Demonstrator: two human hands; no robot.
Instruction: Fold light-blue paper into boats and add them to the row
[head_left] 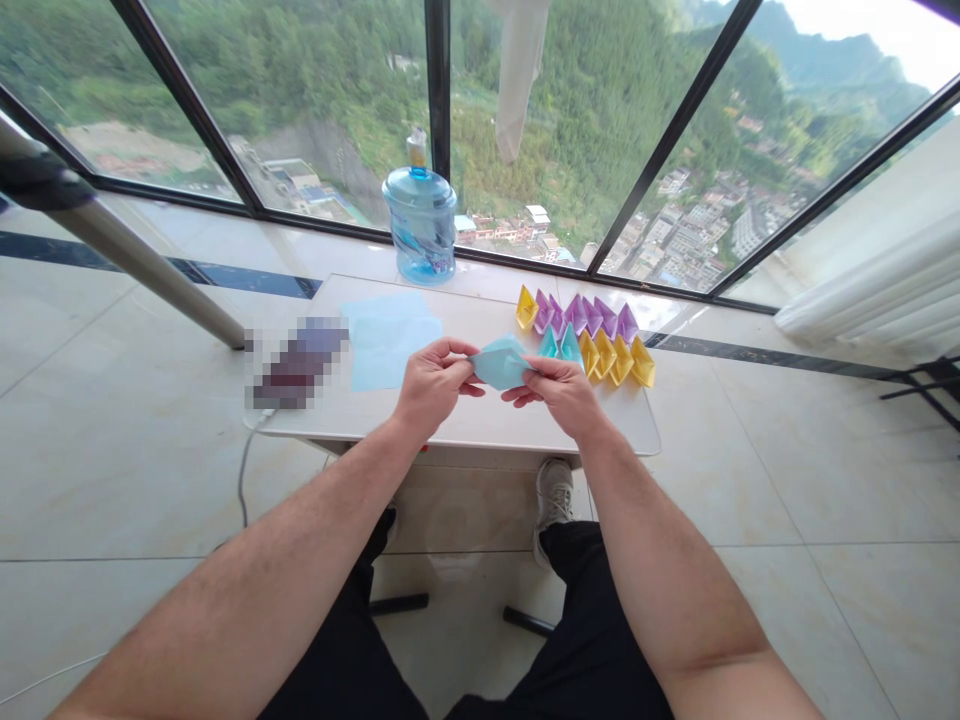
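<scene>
Between my two hands, a folded light-blue paper [499, 364] is held above the near half of the low white table [480, 425]. My left hand [439, 378] pinches its left corner between thumb and fingers. On the opposite corner, my right hand [559, 390] is closed in the same way. Just beyond my right hand stand teal paper boats [561, 345], with several yellow paper boats [619, 360] to their right. Behind these is a row of purple paper boats [592, 314], with one yellow paper boat [526, 308] at its left end.
Flat light-blue sheets [390, 340] lie left of my hands. A blurred-out object [296, 365] with a cable [244, 470] sits at the table's left edge. A large blue water bottle [421, 225] stands behind the table by the window. A slanted pole [150, 240] rises at left.
</scene>
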